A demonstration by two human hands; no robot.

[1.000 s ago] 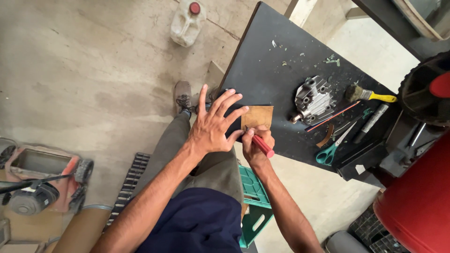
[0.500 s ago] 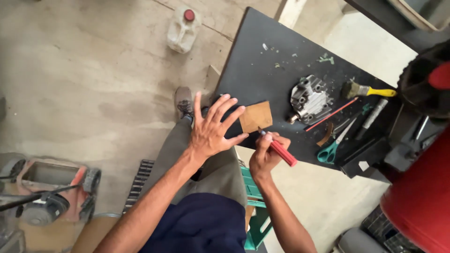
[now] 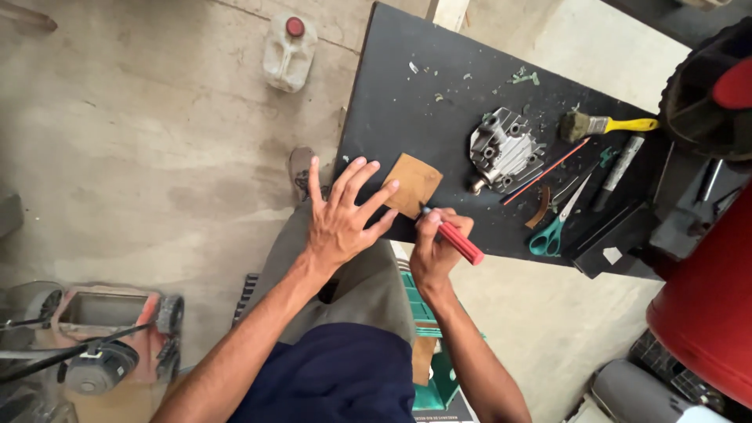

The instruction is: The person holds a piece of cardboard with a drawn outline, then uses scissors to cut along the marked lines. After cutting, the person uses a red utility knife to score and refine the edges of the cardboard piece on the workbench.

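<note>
Seated at a black worktable (image 3: 407, 110), a person fans the left hand (image 3: 341, 215) over the near-left corner of a brown square sheet (image 3: 413, 184) while the right hand (image 3: 435, 247) grips a red-handled tool (image 3: 457, 241), tip at the sheet's near edge.

Left hand (image 3: 342, 215) is spread wide, fingers fanned and stretched forward, palm facing down, with the bare forearm running back toward the lower left of the view. Right hand (image 3: 435, 247) is curled into a tight fist-like grip (thumb tucked over the fingers, knuckles up), wrist bent slightly, its forearm angling down toward the lower right. The two hands sit just beside each other, not touching.
</note>
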